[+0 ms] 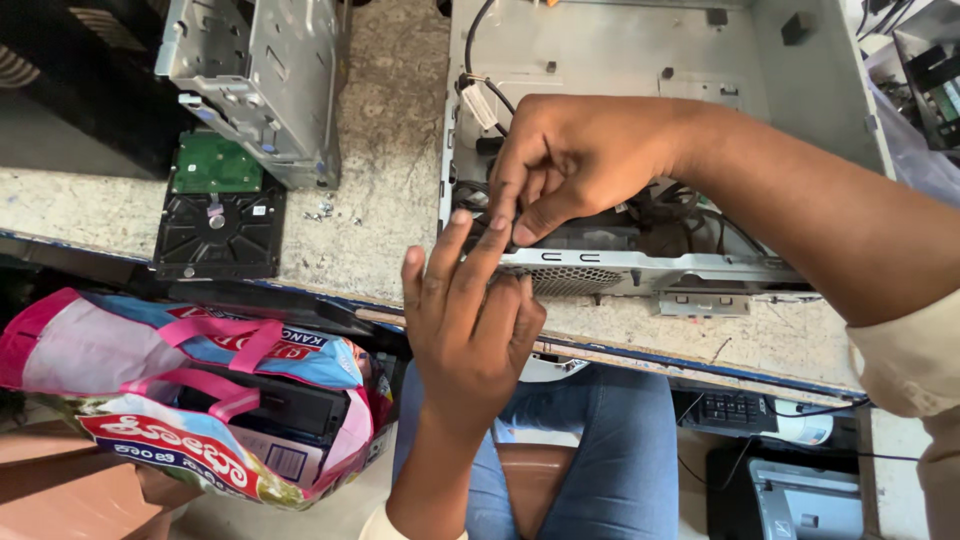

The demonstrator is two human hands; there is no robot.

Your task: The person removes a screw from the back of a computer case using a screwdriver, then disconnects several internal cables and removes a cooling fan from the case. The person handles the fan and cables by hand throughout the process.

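A worn stone bench (390, 190) with a blue front edge carried everything. On its right part lay an open grey computer case (640, 60), its perforated front rail at the bench edge. On the left lay a hard drive (218, 205), circuit side up, and just behind it a metal drive cage (262, 75). Some small screws (325, 208) lay beside the drive.

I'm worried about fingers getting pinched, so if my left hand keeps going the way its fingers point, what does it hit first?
Probably the right hand: the left hand points up-right, its fingers almost at the right fingertips over the computer case front edge. Depth is unclear.
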